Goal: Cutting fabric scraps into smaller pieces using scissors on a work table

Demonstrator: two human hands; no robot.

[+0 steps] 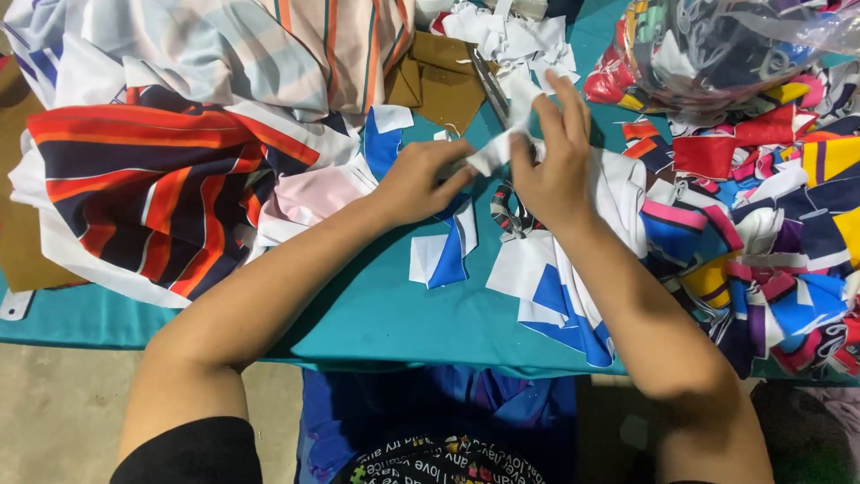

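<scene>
White fabric strip (pixel 494 148) pinched btwn left hand (pixel 419 182) & right hand (pixel 554 166).

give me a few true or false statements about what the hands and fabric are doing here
1. Both hands hold one small white fabric piece between them. True.
2. The left hand rests flat on the striped red and navy cloth. False: it pinches the white piece, away from that cloth.
3. The table cover is teal. True.
4. The right hand holds scissors. False: its fingers are on the white piece.
5. A clear plastic bag of cloth lies at the far right. True.
</scene>
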